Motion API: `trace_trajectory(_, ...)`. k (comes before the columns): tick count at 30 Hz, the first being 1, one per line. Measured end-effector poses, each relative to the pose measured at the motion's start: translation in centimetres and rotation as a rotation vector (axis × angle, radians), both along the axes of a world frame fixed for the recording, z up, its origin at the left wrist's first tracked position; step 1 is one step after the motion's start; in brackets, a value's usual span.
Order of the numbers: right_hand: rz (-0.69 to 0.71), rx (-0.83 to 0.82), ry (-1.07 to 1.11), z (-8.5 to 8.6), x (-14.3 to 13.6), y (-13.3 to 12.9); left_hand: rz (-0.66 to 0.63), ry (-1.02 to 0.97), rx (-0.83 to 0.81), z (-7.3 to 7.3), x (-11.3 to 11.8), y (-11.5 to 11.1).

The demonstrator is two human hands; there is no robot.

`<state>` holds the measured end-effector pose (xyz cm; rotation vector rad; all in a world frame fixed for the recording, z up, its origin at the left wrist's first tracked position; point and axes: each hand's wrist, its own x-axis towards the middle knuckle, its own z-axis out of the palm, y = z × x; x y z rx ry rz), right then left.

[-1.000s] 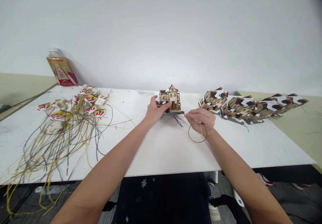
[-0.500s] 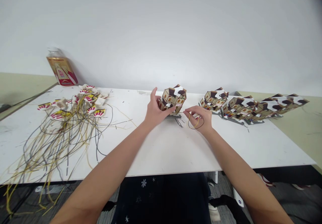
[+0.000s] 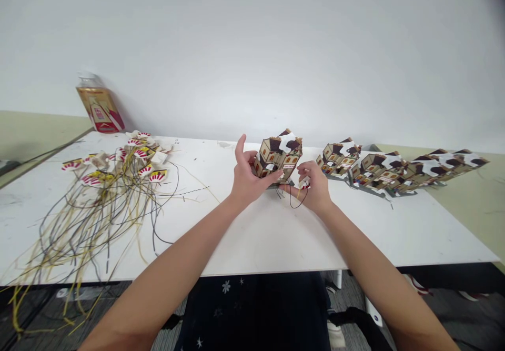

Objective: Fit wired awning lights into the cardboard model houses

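A small model house (image 3: pixel 279 153) with a brown-and-white roof is tilted over the middle of the table. My left hand (image 3: pixel 250 177) grips its left side, thumb across the front and index finger raised. At its lower right is my right hand (image 3: pixel 314 185), fingers curled around a small red-and-white striped awning piece (image 3: pixel 304 183). Thin black and yellow wires (image 3: pixel 299 197) loop down from that piece. The thumb of my right hand reaches under the house's grey base; whether it presses on the base or a wire I cannot tell.
Several similar model houses (image 3: pixel 379 171) stand in a row on the right. On the left, a pile of striped awning pieces (image 3: pixel 158 175) trails long yellow and black wires (image 3: pixel 106 224) over the front edge of the white table (image 3: pixel 252 253). A bottle (image 3: pixel 100 106) leans near the wall.
My right hand has moved left from beside the house to its lower right edge, bringing the awning piece and wires along. The house has been shifted slightly right and lifted a little.
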<state>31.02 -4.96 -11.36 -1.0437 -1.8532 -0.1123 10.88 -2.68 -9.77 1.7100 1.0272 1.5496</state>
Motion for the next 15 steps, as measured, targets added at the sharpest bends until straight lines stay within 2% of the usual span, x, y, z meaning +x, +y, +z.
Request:
trace_trajectory(7, -0.129, -0.249, 0.137, -0.4, 0.3, 0.3, 0.047, -0.063, -0.148, 0.1, 0.0, -0.2)
trace_trajectory(12, -0.202, -0.329, 0.259, 0.6, -0.1, 0.2, 0.08, -0.13, -0.245, 0.2, 0.0, 0.0)
trace_trajectory(15, -0.194, -0.451, 0.328, 1.1, 0.0, 0.2, 0.091, -0.185, -0.292, 0.3, -0.1, 0.2)
